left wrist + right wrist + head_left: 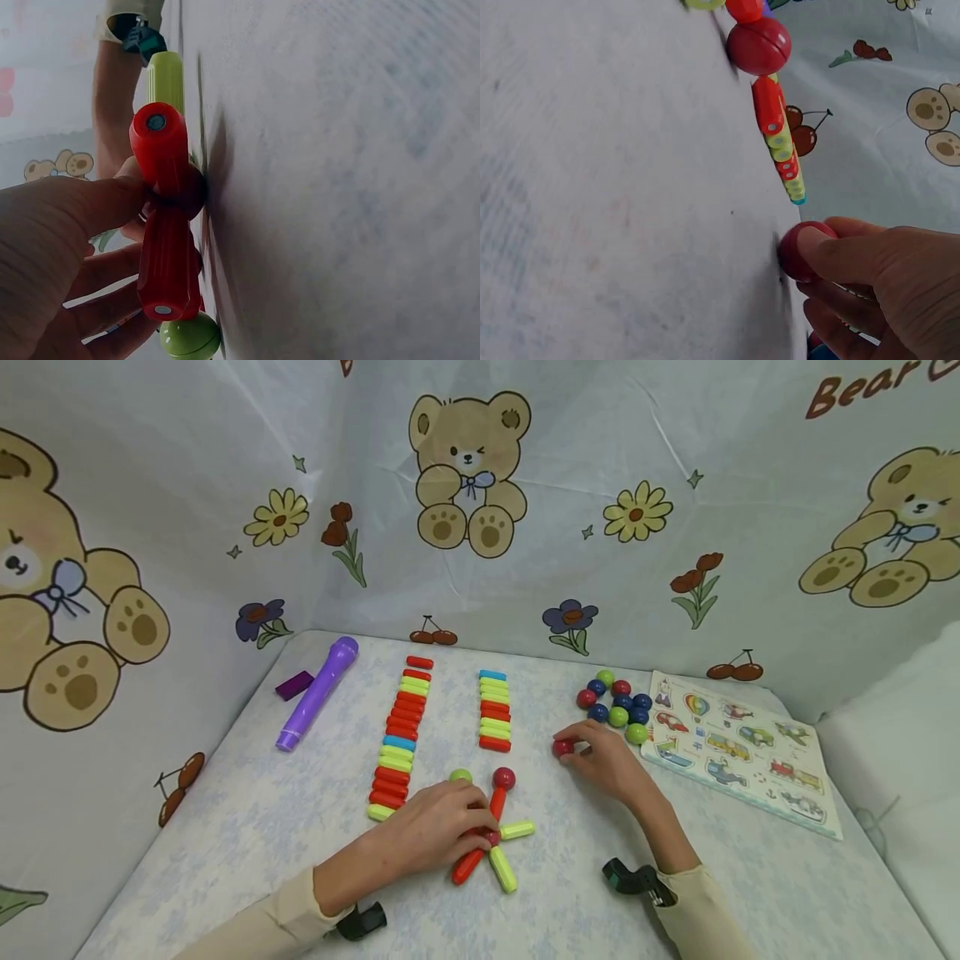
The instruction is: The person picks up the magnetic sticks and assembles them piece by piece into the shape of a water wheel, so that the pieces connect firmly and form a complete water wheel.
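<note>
Near the front middle of the table, my left hand [438, 827] holds a figure of magnetic rods and balls. Its thumb and fingers close round the middle, by a red hub ball [492, 837]. Red rods [468, 867] and yellow-green rods [503, 870] spread from that hub, and another red ball [504, 778] tips the far red rod. A green ball [191, 336] shows below a red rod in the left wrist view; the hand partly covers that side. My right hand [603, 760] pinches a loose red ball [795, 251] between thumb and fingers, close at the tabletop.
Two columns of magnetic rods [405, 712] [495, 706] lie beyond my left hand. Several red, blue and green balls [618, 717] cluster past my right hand, beside a picture board [738, 752]. A purple tube [318, 693] and a small purple block [294, 685] lie at the back left.
</note>
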Demonstrator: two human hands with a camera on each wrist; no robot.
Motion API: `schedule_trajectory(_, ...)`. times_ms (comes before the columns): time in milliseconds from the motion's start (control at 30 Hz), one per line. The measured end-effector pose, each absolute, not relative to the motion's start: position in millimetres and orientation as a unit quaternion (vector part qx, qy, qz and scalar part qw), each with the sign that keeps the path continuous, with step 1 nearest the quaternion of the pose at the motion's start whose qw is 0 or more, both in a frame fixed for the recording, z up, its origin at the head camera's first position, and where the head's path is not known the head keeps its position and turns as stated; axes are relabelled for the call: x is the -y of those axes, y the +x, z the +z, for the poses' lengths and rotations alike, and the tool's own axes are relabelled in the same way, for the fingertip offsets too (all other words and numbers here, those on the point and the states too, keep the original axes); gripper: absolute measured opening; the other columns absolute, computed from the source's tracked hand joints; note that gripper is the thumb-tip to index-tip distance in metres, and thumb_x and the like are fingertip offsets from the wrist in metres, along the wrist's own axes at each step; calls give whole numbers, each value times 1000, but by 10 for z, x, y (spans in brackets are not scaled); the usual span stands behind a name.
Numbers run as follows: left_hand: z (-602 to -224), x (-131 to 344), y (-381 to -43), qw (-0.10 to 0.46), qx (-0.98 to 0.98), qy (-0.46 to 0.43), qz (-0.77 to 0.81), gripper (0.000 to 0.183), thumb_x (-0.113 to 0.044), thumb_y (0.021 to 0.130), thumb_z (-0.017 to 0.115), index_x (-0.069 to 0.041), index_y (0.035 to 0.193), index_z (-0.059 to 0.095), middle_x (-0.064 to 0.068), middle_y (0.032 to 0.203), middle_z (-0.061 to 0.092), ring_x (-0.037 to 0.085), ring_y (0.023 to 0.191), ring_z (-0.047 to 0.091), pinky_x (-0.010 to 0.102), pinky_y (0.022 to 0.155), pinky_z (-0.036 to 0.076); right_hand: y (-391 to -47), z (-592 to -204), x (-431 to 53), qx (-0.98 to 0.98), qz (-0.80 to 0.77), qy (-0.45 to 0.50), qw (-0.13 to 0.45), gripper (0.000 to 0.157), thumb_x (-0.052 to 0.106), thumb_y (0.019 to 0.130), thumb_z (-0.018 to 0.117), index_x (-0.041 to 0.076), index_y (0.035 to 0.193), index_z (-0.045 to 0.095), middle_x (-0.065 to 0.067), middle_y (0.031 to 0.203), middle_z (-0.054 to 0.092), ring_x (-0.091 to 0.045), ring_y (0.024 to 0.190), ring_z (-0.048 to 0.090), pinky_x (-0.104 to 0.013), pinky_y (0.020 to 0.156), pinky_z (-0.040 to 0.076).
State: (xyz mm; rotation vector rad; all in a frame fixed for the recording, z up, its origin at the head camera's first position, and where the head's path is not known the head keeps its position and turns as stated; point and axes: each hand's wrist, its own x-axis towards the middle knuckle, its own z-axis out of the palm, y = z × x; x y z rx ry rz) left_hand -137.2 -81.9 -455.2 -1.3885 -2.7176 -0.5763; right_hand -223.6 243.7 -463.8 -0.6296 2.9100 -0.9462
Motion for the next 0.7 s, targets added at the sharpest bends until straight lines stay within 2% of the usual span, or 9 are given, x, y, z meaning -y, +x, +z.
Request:
schedule_trajectory(267, -4553, 808, -1382, 16, 879, -440, -185, 19, -34, 99, 81, -26, 116, 81, -7, 110, 70, 10, 102, 62, 25, 93, 55, -2110, -4485, -2336, -893, -332, -281, 116, 34, 6, 95, 82, 9, 128, 74, -2, 123, 74, -24, 113, 70, -48, 99, 61)
schedule_trajectory(500, -4570, 781, -1354, 47, 889, -417, -183, 19, -39, 98, 82, -27, 113, 82, -8, 106, 70, 12, 100, 60, 25, 87, 55, -2035, -4431, -2307, -872, -345, -315, 149, 34, 11, 96, 83, 12, 129, 74, 1, 125, 74, -21, 115, 70, -50, 102, 59)
schedule_trajectory(700, -4567, 771, -1340, 36, 897, -390, -205, 20, -38, 96, 84, -24, 110, 84, -8, 103, 68, 11, 97, 59, 23, 82, 54, -2000, -4418, -2275, -865, -349, -321, 164, 35, 9, 95, 83, 16, 128, 73, 4, 125, 73, -18, 116, 69, -50, 102, 59)
